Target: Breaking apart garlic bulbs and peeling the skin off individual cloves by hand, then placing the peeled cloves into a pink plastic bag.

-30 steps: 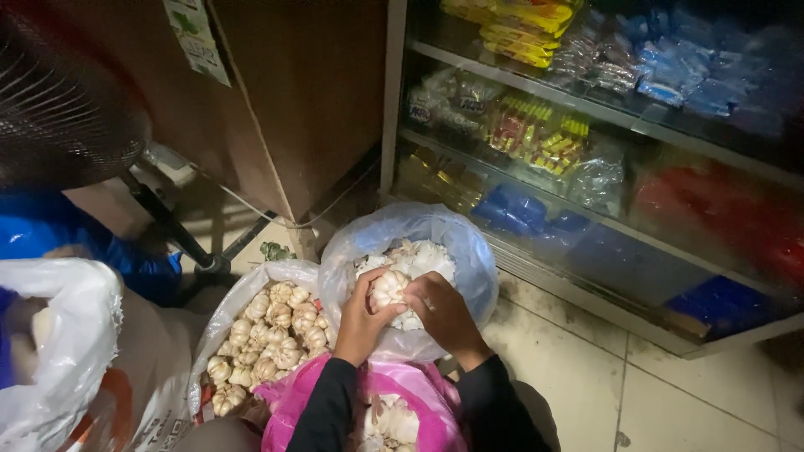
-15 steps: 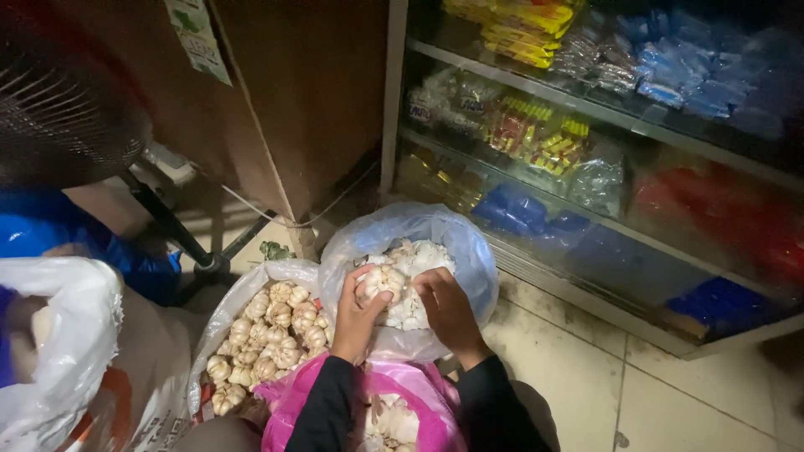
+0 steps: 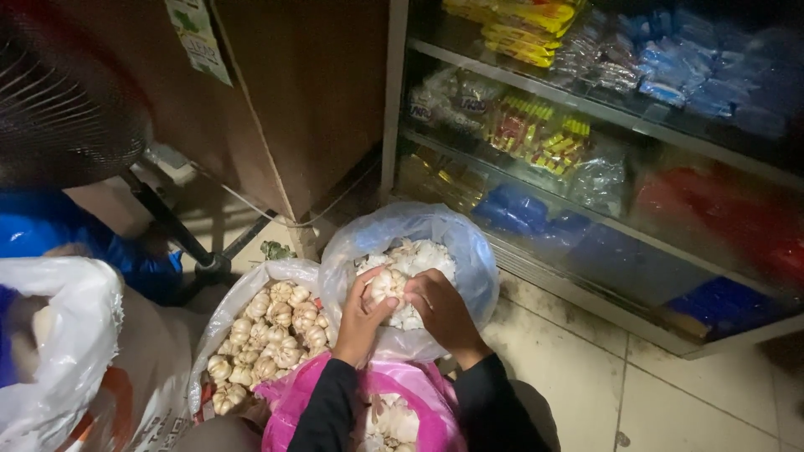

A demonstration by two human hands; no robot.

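Hands (image 3: pixel 402 314) amid garlic bags (image 3: pixel 268 335)

Garlic bulb (image 3: pixel 387 286), whitish, papery skin, sitting pinched between both hands over the clear blue-tinted bag (image 3: pixel 469 251). That bag is standing open on the floor, mouth up, holding loose white garlic skins and cloves (image 3: pixel 419 259). Bulb is resting just above this pile, at the bag's near rim.
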